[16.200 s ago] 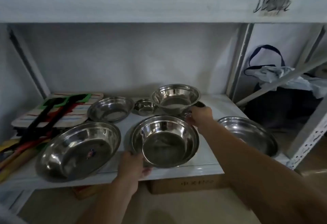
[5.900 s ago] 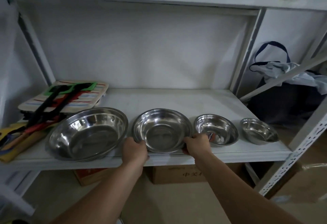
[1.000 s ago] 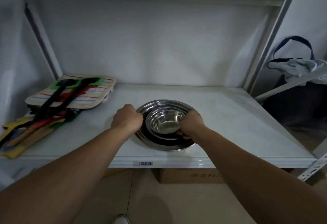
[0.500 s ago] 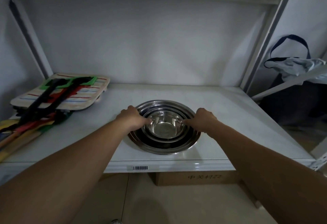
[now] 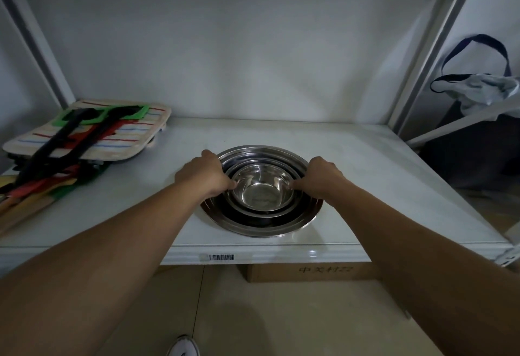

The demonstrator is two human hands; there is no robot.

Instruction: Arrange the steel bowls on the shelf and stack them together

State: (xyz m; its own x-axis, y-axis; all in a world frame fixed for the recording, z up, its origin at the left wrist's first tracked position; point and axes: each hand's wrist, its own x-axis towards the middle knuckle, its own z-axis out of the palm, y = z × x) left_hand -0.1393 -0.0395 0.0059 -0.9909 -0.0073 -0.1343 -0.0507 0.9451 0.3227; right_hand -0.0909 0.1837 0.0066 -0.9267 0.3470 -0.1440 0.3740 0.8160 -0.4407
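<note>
Steel bowls (image 5: 261, 191) nested into one stack, mid-shelf (image 5: 365, 164), near front edge. Left hand (image 5: 204, 174) on stack's left rim, right hand (image 5: 323, 177) on right rim; both grips curled over bowl edges, thumbs touching innermost bowl's rim. Striped mat (image 5: 92, 130) with dark-handled utensils (image 5: 62, 144) well apart at far left. Cardboard box (image 5: 309, 271) on floor beneath shelf.
</note>
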